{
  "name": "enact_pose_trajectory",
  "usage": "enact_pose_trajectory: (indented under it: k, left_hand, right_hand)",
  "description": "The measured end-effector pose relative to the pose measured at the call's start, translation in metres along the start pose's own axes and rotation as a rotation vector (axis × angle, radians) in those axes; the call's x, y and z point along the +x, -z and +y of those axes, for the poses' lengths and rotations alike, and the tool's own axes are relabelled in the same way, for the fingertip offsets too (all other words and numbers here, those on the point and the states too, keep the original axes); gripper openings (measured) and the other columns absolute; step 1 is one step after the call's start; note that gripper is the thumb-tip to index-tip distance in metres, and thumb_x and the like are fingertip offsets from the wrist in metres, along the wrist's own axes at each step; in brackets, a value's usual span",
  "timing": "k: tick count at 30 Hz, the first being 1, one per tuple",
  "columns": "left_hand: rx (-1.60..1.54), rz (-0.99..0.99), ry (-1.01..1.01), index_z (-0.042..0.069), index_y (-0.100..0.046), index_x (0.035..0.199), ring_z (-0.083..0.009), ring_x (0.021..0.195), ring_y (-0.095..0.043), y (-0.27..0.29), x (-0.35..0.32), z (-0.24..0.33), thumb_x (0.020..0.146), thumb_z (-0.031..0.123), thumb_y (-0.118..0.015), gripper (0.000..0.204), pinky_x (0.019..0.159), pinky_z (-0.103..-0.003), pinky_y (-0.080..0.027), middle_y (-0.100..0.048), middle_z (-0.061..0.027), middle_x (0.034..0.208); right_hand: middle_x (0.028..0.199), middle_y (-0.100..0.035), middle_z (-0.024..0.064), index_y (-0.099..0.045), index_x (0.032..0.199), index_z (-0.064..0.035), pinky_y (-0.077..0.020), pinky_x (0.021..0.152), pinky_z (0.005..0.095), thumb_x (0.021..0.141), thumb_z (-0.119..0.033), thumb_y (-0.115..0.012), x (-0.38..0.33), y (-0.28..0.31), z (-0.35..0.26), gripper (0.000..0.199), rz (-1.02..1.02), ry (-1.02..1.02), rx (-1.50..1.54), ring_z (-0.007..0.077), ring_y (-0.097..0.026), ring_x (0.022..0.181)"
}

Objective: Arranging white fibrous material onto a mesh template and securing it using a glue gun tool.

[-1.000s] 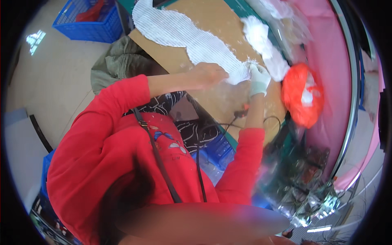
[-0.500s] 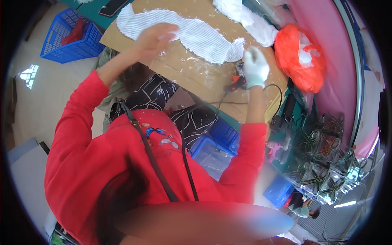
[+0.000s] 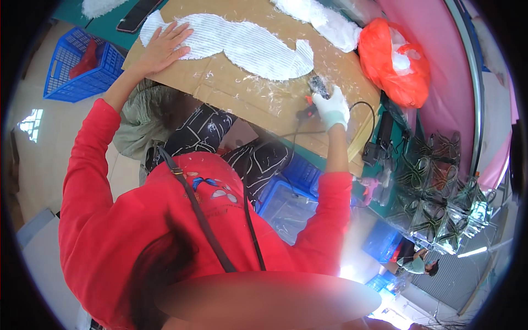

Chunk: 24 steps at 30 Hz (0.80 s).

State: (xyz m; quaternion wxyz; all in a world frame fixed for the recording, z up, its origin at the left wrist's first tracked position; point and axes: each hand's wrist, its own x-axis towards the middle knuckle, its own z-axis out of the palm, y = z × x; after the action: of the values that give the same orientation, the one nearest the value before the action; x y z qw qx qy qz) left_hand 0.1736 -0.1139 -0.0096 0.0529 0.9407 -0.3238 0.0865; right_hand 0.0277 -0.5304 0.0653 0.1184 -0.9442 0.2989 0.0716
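My left hand (image 3: 162,50) lies flat with fingers spread on the left end of a long white ribbed piece of fabric (image 3: 236,41), which has wavy edges. In a white glove, my right hand (image 3: 333,108) grips a black-and-red corded power tool (image 3: 318,87), perhaps an electric fabric cutter. The tool's dark head is just below the fabric's right end, and its cable runs off toward my lap. Part of its body is hidden by the glove. Under the fabric is a brown cardboard sheet (image 3: 220,82) strewn with white lint and threads.
Another white fluffy strip (image 3: 324,25) lies at the back, beside an orange-red plastic bag (image 3: 393,66). A blue basket (image 3: 71,71) stands at the left, near a phone (image 3: 137,15). Black adapters (image 3: 374,153), a pink glue gun (image 3: 369,187) and clear packages (image 3: 440,192) are at the right.
My left hand has come down from above the fabric onto its left end. The right hand has lowered toward me with the tool, away from the fabric's right tip. The view has shifted slightly.
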Motion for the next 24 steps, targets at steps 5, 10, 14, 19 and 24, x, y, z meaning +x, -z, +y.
enact_pose_trajectory:
  k: [5, 10, 14, 19, 24]
  left_hand:
    - [-0.03, 0.028, 0.002, 0.016, -0.036, 0.134, -0.028, 0.134, -0.019, -0.006, -0.001, -0.003, 0.091, 0.043, -0.038, 0.051, 0.106, -0.049, -0.013, -0.028, -0.0036, 0.143]
    - [-0.025, 0.003, 0.027, 0.017, -0.037, 0.133, -0.0288, 0.132, -0.023, 0.002, 0.001, 0.001, 0.09, 0.047, -0.038, 0.053, 0.106, -0.05, -0.015, -0.032, -0.0057, 0.141]
    - [-0.059, 0.068, 0.062, 0.015, -0.04, 0.131, -0.0298, 0.13, -0.027, 0.017, 0.001, 0.003, 0.089, 0.048, -0.04, 0.053, 0.105, -0.05, -0.016, -0.036, -0.0081, 0.138]
    - [-0.121, 0.229, 0.027, 0.008, -0.05, 0.122, -0.0308, 0.121, -0.039, 0.034, -0.006, -0.004, 0.087, 0.038, -0.051, 0.046, 0.102, -0.043, -0.026, -0.047, -0.0115, 0.127]
    - [-0.249, 0.317, -0.021, 0.005, -0.054, 0.115, -0.03, 0.116, -0.044, 0.04, -0.013, 0.007, 0.086, 0.03, -0.055, 0.039, 0.098, -0.04, -0.032, -0.052, -0.0117, 0.121]
  right_hand:
    - [0.118, -0.051, 0.0216, -0.04, 0.127, -0.0039, -0.0397, 0.092, 0.0375, 0.066, -0.049, -0.057, -0.007, -0.007, -0.01, 0.078, 0.087, -0.018, -0.046, 0.0329, -0.05, 0.11]
    - [0.118, -0.051, 0.0215, -0.041, 0.125, -0.0042, -0.0399, 0.092, 0.0375, 0.064, -0.048, -0.058, -0.01, -0.005, -0.018, 0.077, 0.097, -0.019, -0.023, 0.0314, -0.05, 0.11]
    - [0.116, -0.054, 0.0218, -0.046, 0.123, -0.0026, -0.0422, 0.089, 0.0369, 0.06, -0.041, -0.059, -0.003, -0.001, -0.016, 0.075, 0.102, -0.097, -0.027, 0.0315, -0.053, 0.107]
    - [0.111, -0.058, 0.0171, -0.055, 0.112, -0.0048, -0.0448, 0.087, 0.0369, 0.065, -0.042, -0.058, 0.002, 0.018, 0.007, 0.06, 0.146, -0.193, -0.09, 0.0296, -0.057, 0.103]
    - [0.112, -0.058, 0.0161, -0.057, 0.111, -0.0063, -0.0441, 0.088, 0.0376, 0.07, -0.045, -0.057, 0.015, 0.03, 0.054, 0.057, 0.186, -0.34, -0.17, 0.0301, -0.056, 0.103]
